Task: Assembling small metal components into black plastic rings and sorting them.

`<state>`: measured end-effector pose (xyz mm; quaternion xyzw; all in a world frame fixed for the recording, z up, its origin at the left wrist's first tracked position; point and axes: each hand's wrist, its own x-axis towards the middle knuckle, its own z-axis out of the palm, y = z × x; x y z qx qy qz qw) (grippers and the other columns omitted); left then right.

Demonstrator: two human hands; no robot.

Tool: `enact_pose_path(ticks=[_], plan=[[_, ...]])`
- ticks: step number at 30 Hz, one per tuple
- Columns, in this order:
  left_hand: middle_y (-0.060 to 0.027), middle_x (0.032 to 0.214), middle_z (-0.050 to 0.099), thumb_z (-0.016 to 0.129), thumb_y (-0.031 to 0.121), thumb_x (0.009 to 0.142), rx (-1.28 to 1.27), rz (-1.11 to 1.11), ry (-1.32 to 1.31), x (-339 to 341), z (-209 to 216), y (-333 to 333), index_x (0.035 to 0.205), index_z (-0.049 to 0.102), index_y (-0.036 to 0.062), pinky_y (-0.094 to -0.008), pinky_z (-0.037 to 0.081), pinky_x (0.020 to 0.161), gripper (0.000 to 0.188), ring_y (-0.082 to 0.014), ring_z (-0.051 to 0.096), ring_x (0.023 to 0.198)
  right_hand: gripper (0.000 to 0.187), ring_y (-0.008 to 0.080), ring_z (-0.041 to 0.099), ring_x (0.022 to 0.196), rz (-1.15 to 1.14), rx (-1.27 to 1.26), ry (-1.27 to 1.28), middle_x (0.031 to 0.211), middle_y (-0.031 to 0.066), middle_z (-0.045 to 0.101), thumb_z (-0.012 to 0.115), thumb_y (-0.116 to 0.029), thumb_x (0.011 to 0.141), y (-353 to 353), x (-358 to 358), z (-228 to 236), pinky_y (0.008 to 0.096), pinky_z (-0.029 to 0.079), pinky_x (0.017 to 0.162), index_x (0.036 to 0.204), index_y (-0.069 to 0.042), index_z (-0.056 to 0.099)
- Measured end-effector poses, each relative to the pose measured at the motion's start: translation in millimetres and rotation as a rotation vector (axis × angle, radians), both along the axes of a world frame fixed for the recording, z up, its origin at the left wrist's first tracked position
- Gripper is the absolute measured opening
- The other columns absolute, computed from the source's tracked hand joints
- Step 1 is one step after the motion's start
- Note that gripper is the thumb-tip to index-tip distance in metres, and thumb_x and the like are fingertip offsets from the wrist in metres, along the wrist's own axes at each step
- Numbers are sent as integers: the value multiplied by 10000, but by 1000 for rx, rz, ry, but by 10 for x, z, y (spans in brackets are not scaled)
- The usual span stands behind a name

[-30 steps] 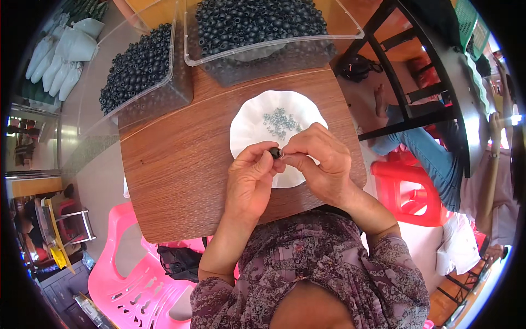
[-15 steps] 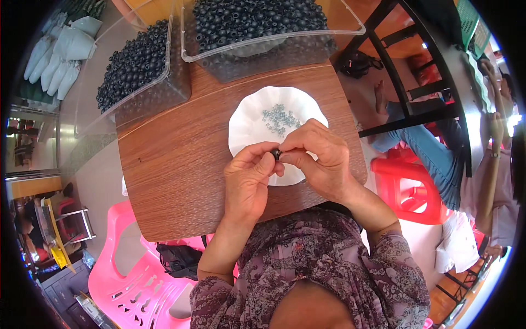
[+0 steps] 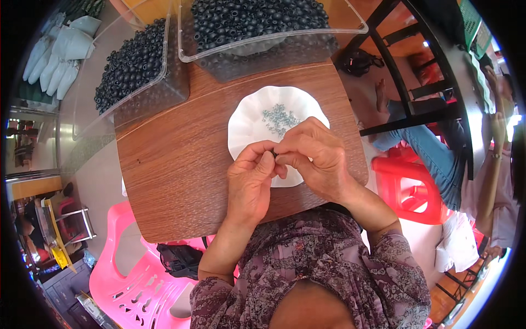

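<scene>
A small black round piece [image 3: 274,155], mostly covered by fingertips, is pinched in my left hand [image 3: 251,178] above the near part of a white scalloped plate [image 3: 246,118]. My right hand [image 3: 318,159] meets it from the other side, thumb and forefinger closed together at the piece; whatever lies between them is hidden. On the plate, beyond my fingers, small clear bluish-grey bits [image 3: 280,119] lie in a loose heap. Both hands are closed and their fingertips touch or nearly touch.
Two clear plastic tubs stand at the far table edge, the left tub [image 3: 150,93] and the right tub [image 3: 274,55], both full of black hollow round pieces. Pink chair [image 3: 109,263] at left, red stool [image 3: 405,186] at right. Another person's jeans-clad leg [image 3: 427,151] is beyond the wooden table [image 3: 181,175].
My right fingertips have closed further over the black piece, so less of it shows. Both hands have shifted very slightly; the plate and tubs look the same.
</scene>
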<state>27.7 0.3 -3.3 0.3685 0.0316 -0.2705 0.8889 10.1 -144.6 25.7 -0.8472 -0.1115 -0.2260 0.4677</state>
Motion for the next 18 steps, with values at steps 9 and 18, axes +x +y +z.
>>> enact_pose_path(ticks=[9,18], plan=[[-78,875,590,534,137,905,-46,-48,93,79,-22,-13,1024,545,-43,-271,444,683,216,-151,531,721,222,228,527,691,-23,15,-76,736,68,564,653,33,605,14,43,-43,324,433,581,818,-26,636],[-60,868,583,552,173,893,-68,-124,60,156,-25,67,1020,542,-16,-277,424,692,228,-139,529,746,357,218,480,643,-37,-235,-224,759,60,528,631,12,530,64,79,43,330,396,567,885,-23,645]])
